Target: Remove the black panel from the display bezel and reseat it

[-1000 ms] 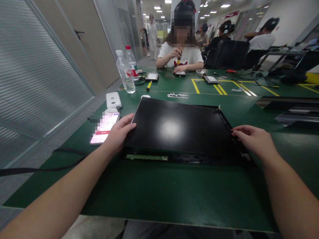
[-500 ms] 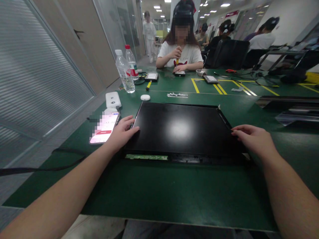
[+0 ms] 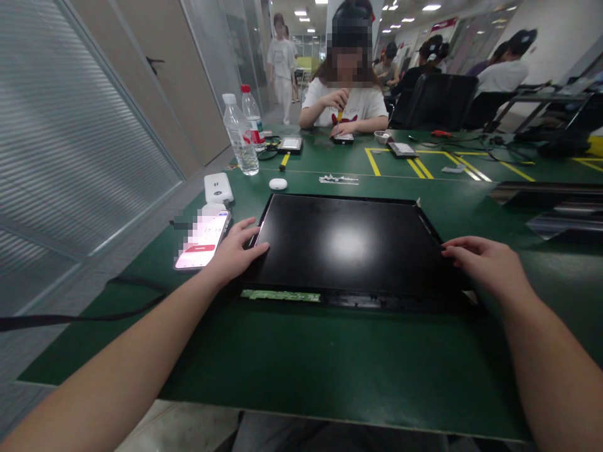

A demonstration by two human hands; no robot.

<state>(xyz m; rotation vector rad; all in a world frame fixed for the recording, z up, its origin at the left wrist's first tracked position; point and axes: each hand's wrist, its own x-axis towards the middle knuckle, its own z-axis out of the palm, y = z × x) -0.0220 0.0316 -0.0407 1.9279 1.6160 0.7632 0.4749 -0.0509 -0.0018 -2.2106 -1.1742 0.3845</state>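
A black display panel (image 3: 346,242) lies flat on the green table mat (image 3: 330,358) in front of me, with a thin green circuit strip (image 3: 280,295) exposed along its near edge. My left hand (image 3: 235,251) rests on the panel's left edge, fingers stretched flat. My right hand (image 3: 485,263) lies on the panel's right edge, fingers extended and palm down. Neither hand grips anything.
A lit phone (image 3: 202,240) lies just left of my left hand, with a white power bank (image 3: 218,187) behind it and a small white case (image 3: 277,184) beyond the panel. Two water bottles (image 3: 241,135) stand further back. A person (image 3: 348,88) works across the table.
The panel's far edge, lifted a second ago, has come down flat onto the mat. Both hands stayed on its side edges.
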